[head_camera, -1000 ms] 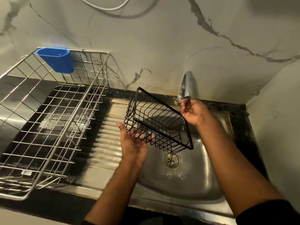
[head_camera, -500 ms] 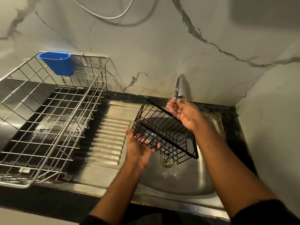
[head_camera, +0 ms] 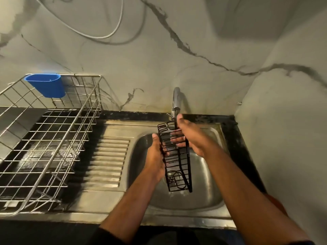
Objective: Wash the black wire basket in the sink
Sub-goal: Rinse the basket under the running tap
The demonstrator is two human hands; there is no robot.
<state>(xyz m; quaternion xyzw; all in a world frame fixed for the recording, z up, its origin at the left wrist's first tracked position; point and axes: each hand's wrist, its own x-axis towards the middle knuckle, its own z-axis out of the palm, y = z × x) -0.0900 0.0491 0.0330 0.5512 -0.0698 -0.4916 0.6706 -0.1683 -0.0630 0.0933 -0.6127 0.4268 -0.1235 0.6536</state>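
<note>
The black wire basket [head_camera: 175, 163] hangs on edge, long side running down, over the steel sink basin [head_camera: 205, 193] and just below the faucet [head_camera: 176, 99]. My left hand [head_camera: 155, 156] holds it from the left, fingers showing through the wires. On the right, my right hand [head_camera: 193, 137] grips the upper rim, with the thumb up beside the faucet spout and the fingers inside the basket. The drain shows through the basket's lower end. I cannot tell whether water is running.
A large steel dish rack [head_camera: 53, 138] stands on the left counter with a blue plastic cup [head_camera: 46, 85] hooked on its back rim. The ribbed draining board [head_camera: 109, 160] lies between rack and basin. Marble walls close the back and right; a white cable [head_camera: 106, 35] hangs on the wall.
The basket has turned from lying tilted with its opening up to standing on edge, and sits more centrally under the faucet. My right hand moved from the far corner onto the upper rim.
</note>
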